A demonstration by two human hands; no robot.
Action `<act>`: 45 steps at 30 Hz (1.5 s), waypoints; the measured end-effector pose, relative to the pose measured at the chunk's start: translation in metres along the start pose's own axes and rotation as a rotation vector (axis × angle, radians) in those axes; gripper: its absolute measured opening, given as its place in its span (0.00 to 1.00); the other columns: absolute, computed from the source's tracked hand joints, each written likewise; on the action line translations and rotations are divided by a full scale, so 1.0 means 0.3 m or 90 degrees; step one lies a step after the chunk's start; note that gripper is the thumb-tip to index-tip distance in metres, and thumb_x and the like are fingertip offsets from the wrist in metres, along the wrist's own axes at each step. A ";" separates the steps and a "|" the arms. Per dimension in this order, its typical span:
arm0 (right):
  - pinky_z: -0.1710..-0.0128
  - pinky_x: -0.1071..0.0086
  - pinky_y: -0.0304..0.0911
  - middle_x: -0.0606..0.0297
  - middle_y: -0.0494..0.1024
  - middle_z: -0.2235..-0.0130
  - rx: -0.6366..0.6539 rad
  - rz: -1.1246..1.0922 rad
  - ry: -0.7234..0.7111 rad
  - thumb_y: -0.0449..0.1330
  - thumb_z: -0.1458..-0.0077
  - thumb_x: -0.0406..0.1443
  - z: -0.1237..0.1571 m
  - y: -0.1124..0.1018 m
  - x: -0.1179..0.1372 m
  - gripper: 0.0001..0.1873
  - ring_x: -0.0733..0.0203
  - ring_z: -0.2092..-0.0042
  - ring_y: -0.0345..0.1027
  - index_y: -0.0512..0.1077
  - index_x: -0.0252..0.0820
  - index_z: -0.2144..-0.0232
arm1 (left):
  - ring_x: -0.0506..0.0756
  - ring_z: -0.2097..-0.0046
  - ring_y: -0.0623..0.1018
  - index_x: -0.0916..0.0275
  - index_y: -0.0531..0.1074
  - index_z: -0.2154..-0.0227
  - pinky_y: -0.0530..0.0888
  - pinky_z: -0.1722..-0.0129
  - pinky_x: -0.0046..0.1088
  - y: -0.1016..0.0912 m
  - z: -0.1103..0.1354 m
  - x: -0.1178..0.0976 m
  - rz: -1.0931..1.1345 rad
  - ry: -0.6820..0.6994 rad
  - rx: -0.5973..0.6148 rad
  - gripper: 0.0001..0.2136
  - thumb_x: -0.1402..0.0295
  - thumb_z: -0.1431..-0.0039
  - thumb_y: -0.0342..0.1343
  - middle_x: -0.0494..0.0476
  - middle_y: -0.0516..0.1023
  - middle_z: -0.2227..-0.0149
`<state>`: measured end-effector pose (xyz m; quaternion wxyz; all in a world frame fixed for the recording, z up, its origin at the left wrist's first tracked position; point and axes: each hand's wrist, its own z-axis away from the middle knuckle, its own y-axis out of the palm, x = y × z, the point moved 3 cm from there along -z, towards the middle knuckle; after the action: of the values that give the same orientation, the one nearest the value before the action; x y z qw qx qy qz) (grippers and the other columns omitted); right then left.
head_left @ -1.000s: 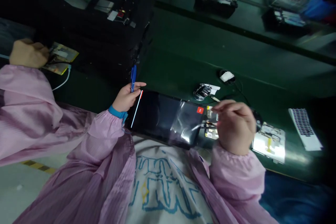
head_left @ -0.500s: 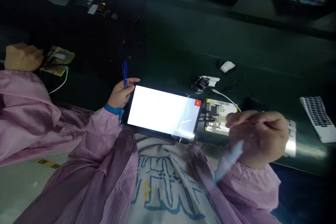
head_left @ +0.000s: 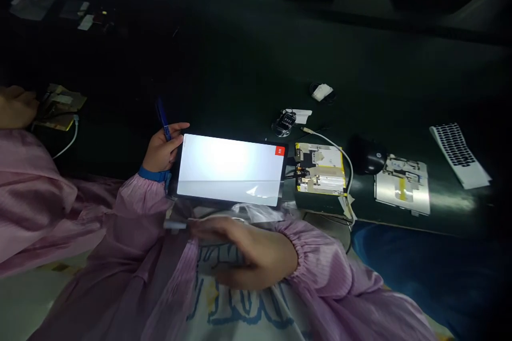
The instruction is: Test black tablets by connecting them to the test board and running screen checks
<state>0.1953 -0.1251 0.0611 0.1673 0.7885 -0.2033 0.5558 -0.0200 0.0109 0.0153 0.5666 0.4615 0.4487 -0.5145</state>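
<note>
A lit display panel [head_left: 230, 165] with a white picture and a red corner mark leans at the table's front edge. My left hand [head_left: 160, 152] is at its left edge, closed around a blue pen [head_left: 162, 119], the thumb by the frame. Below the panel, in front of my shirt, my right hand [head_left: 256, 253] is smeared by motion. A small whitish strip [head_left: 175, 225] shows beyond its fingertips; whether the fingers hold it is unclear. Clear film [head_left: 258, 213] lies along the panel's lower edge. Cables join the panel to an opened board-and-battery unit [head_left: 320, 169] at its right.
A white cable [head_left: 336, 145] curves around the unit. Farther right are a black mouse [head_left: 368, 155], a silver device part [head_left: 404, 186] and a white barcode-like strip sheet [head_left: 460, 154]. A small black gadget [head_left: 285, 122] lies behind. At left, a co-worker's hand [head_left: 18, 107] rests beside another board [head_left: 62, 106].
My right hand has swept left and down, from over the board unit to below the panel. My left hand keeps the pen. The whole view has shifted.
</note>
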 end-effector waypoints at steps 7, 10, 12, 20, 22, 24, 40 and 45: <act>0.40 0.62 0.60 0.46 0.63 0.39 -0.002 0.104 0.042 0.60 0.43 0.37 0.006 -0.032 0.042 0.36 0.55 0.37 0.59 0.49 0.39 0.38 | 0.41 0.87 0.57 0.62 0.75 0.62 0.48 0.91 0.19 0.005 -0.008 -0.007 0.004 0.011 0.009 0.19 0.73 0.61 0.68 0.43 0.65 0.81; 0.38 0.59 0.57 0.45 0.60 0.38 -0.083 0.171 0.049 0.58 0.43 0.34 0.028 -0.071 0.060 0.32 0.54 0.35 0.55 0.51 0.40 0.39 | 0.40 0.88 0.55 0.62 0.75 0.62 0.47 0.91 0.19 0.004 -0.011 -0.001 0.017 0.020 0.010 0.19 0.73 0.61 0.67 0.42 0.63 0.81; 0.41 0.59 0.61 0.48 0.66 0.42 -0.164 0.195 0.050 0.58 0.42 0.33 0.044 -0.104 0.066 0.27 0.55 0.40 0.61 0.56 0.41 0.42 | 0.40 0.88 0.54 0.62 0.75 0.61 0.46 0.92 0.19 0.003 -0.011 0.005 0.026 0.011 0.010 0.18 0.71 0.59 0.67 0.42 0.63 0.82; 0.66 0.63 0.70 0.70 0.70 0.74 -0.613 0.016 0.018 0.55 0.44 0.51 0.121 -0.428 0.069 0.16 0.62 0.72 0.68 0.69 0.47 0.64 | 0.41 0.89 0.54 0.63 0.76 0.61 0.44 0.92 0.21 0.002 -0.009 0.007 0.030 0.010 0.014 0.16 0.70 0.57 0.64 0.43 0.64 0.82; 0.69 0.63 0.69 0.70 0.70 0.75 -0.682 -0.028 0.014 0.50 0.44 0.55 0.141 -0.535 0.086 0.21 0.62 0.73 0.68 0.70 0.47 0.67 | 0.40 0.89 0.54 0.64 0.76 0.61 0.44 0.92 0.21 0.002 -0.010 0.007 0.031 0.010 0.011 0.16 0.70 0.57 0.64 0.43 0.62 0.82; 0.69 0.63 0.69 0.70 0.72 0.74 -0.707 -0.017 0.048 0.45 0.42 0.55 0.156 -0.619 0.113 0.24 0.63 0.72 0.69 0.71 0.47 0.70 | 0.40 0.89 0.54 0.64 0.75 0.61 0.44 0.92 0.21 0.003 -0.010 0.007 0.027 0.009 0.008 0.16 0.71 0.57 0.64 0.42 0.62 0.82; 0.67 0.62 0.67 0.64 0.74 0.70 -0.726 -0.145 -0.049 0.54 0.44 0.51 0.142 -0.548 0.057 0.18 0.61 0.70 0.68 0.73 0.45 0.69 | 0.41 0.90 0.54 0.65 0.76 0.62 0.43 0.92 0.20 0.003 -0.004 0.016 0.045 -0.007 0.028 0.16 0.69 0.57 0.64 0.43 0.63 0.83; 0.56 0.58 0.69 0.64 0.75 0.64 -0.501 0.013 0.055 0.56 0.46 0.55 0.036 -0.413 -0.013 0.21 0.59 0.60 0.73 0.67 0.47 0.60 | 0.42 0.90 0.54 0.66 0.76 0.61 0.44 0.91 0.20 -0.002 -0.004 0.022 0.049 -0.002 0.029 0.15 0.68 0.55 0.62 0.42 0.61 0.85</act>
<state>0.2656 -0.0232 0.0492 0.4599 0.6379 -0.4014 0.4695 -0.0203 0.0111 0.0086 0.5759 0.4903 0.4181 -0.5031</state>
